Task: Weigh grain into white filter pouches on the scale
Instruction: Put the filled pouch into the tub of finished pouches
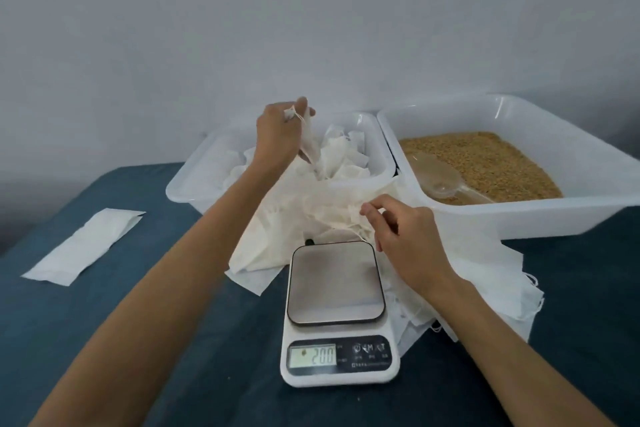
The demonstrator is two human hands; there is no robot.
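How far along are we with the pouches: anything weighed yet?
Nothing shows as weighed: the scale platform is bare, though its display seems to read 200. In hand: the left hand lifts a pouch by its top, and the right hand pinches the pouch pile. Left: the scoop lies unused in the grain.

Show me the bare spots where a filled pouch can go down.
Bare blue cloth lies between the flat pouch and the scale, and in front of both. Crowded: loose pouches fill the gap between the scale and both trays.
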